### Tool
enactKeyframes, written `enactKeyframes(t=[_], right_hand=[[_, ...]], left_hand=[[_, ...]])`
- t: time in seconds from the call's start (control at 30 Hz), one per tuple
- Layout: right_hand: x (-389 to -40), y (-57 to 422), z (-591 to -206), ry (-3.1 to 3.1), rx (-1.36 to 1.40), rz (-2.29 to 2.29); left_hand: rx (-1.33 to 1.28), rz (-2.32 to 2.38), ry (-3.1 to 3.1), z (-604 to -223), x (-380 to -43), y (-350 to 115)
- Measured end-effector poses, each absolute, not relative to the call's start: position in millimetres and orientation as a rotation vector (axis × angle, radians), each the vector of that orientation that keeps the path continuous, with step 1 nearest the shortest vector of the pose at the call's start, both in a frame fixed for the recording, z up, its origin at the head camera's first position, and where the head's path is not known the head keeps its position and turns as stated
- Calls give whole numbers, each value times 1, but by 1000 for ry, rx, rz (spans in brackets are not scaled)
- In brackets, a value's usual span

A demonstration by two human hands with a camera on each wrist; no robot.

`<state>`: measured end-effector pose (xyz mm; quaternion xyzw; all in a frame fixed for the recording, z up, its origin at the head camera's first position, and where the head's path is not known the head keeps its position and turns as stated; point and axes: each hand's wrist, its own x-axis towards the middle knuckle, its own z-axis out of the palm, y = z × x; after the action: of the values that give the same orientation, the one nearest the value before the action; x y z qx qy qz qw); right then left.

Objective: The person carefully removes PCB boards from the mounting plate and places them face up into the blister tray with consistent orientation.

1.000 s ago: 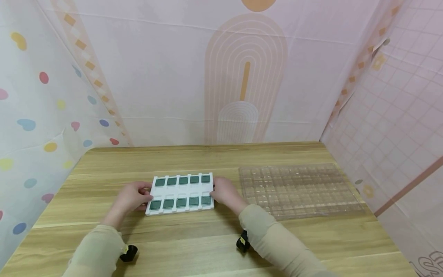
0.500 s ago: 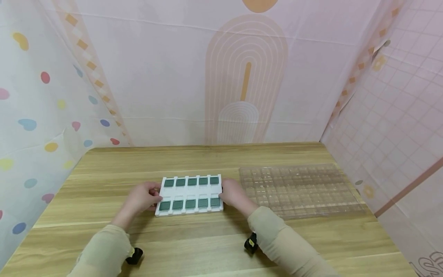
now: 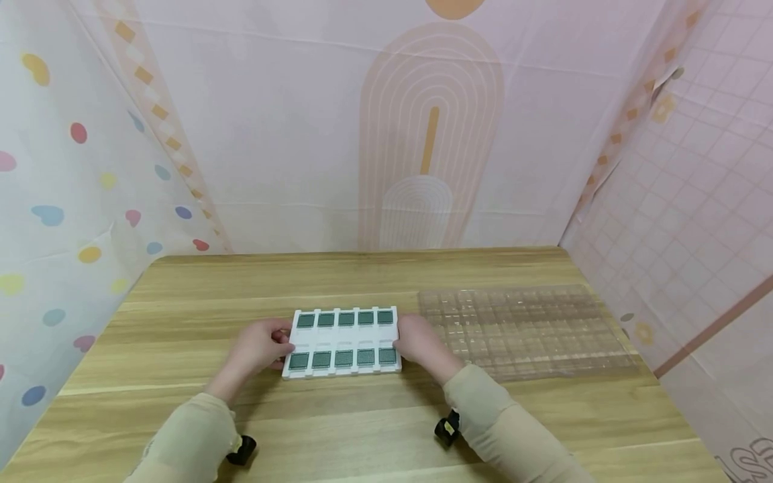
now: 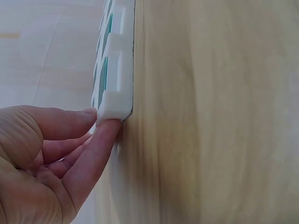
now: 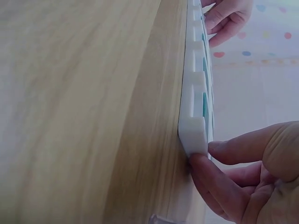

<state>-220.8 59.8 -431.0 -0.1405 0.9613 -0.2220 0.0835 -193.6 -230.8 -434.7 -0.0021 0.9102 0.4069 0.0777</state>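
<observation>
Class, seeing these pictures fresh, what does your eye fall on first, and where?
Probably the white tray with two rows of green squares, near the middle of the table, gripped at its ends by the left hand and the right hand. Next, the clear plastic tray lying to its right.

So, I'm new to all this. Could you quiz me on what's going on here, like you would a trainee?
1. How many green pieces sit in the white tray?
2. True or false: only one hand is holding the white tray.
3. Seen from the person's side, where does the clear plastic tray lie?
A) To the left of the white tray
B) To the right of the white tray
C) On top of the white tray

Key:
1. Ten, in two rows of five.
2. False: the left hand and the right hand each grip one end.
3. B.
</observation>
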Motion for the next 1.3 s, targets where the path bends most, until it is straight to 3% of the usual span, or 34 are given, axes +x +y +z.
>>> enactKeyframes(t=[1.3], right_hand=[[-202,87,-425,2904,-403,-547]], left_hand=[[-14,1274,2717,-438,-176,-201]])
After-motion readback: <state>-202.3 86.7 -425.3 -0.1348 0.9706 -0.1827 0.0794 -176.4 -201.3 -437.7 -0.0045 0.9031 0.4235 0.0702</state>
